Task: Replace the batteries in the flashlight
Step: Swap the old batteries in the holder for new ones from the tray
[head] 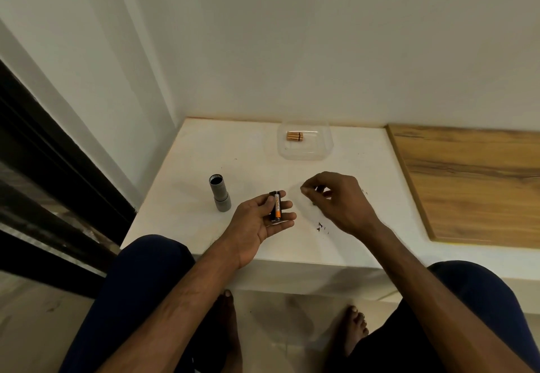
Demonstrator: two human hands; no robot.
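Flashlight body (219, 194): grey, standing upright on the white table (251, 165), open end up, dark inside; landmark for all entries below.

Left hand (260, 220): just right of the flashlight body, palm up, fingers curled round a battery holder (276, 206); black, with an orange-and-black cell showing, long axis pointing away from the viewer.

Right hand (336, 200): further right of the flashlight body, low over the table, fingertips pinched together on a small dark item; too hidden to identify.

Clear plastic tray (305, 141): behind and right of the flashlight body, near the wall.

Copper-coloured batteries (295, 136): lying side by side inside the tray, towards its back left.

Dark specks (321, 226): on the table, right of the flashlight body, below the right hand.

Wooden board (473, 182): far right of the flashlight body, adjoining the table.
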